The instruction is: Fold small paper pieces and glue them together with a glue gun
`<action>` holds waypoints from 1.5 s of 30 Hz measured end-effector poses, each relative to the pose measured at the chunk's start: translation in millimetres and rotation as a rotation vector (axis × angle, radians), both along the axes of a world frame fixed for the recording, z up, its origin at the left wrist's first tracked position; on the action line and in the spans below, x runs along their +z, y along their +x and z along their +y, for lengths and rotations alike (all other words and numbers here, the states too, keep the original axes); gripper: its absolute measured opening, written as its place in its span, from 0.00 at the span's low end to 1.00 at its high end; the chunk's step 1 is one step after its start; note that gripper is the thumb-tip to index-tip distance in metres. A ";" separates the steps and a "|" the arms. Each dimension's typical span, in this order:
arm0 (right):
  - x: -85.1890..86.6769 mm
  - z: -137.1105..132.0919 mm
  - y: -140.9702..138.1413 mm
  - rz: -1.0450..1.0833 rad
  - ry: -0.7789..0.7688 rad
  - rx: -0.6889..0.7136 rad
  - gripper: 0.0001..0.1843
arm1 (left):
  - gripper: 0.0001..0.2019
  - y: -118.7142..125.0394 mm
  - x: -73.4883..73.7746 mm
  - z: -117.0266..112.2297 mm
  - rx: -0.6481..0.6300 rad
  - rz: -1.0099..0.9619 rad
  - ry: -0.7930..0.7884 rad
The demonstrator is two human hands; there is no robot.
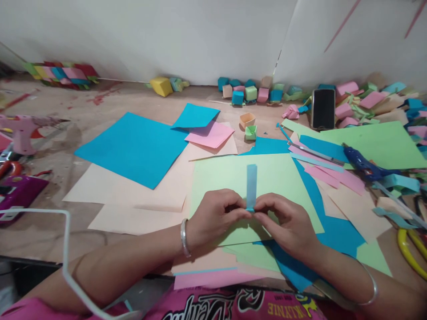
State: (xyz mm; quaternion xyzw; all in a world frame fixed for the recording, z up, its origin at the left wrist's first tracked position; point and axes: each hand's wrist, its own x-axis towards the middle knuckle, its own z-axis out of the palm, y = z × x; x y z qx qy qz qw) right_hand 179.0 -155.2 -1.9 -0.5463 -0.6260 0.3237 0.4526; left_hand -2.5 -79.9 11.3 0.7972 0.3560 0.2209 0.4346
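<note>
A narrow light-blue paper strip (251, 184) stands upright between my two hands, its lower end folded over. My left hand (218, 211) pinches the left side of that fold between thumb and fingers. On the right side, my right hand (287, 220) pinches the same fold, fingertips close to those of the left. Both hands are just above a light-green paper sheet (216, 178). Beyond it sit a small peach paper box (247, 120) and a small green paper box (251, 132).
Blue sheet (133, 146) and pink paper (211, 134) lie left of centre. Folded paper cubes (251, 93) line the wall. A phone (323, 109), blue glue gun (363, 164) and yellow-handled scissors (408, 253) are right; a pink glue gun (25, 133) is left. A white cable (66, 249) crosses lower left.
</note>
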 end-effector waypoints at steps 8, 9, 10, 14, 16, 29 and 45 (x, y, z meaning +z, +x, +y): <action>-2.4 1.8 0.8 0.228 -0.135 0.024 0.03 | 0.10 -3.4 0.1 -1.8 -0.040 -0.122 0.128; -1.7 2.2 1.2 0.232 -0.143 0.032 0.03 | 0.09 -3.2 1.0 -1.5 -0.069 -0.143 0.107; -0.7 2.7 1.7 0.226 -0.148 0.041 0.02 | 0.09 -2.8 1.8 -1.1 -0.083 -0.161 0.062; 4.9 4.2 2.1 0.072 -0.077 0.088 0.05 | 0.12 1.5 4.6 0.0 -0.023 -0.200 -0.415; 7.4 4.8 0.5 -0.058 0.021 0.090 0.07 | 0.12 4.0 5.2 -0.8 -0.013 -0.222 -0.634; 6.6 2.5 -3.1 -0.219 0.068 0.067 0.08 | 0.08 8.7 -1.2 -12.9 0.088 -0.211 -0.758; 7.1 1.5 -0.7 -0.189 0.029 0.071 0.07 | 0.07 9.2 3.7 -13.7 0.100 -0.278 -0.731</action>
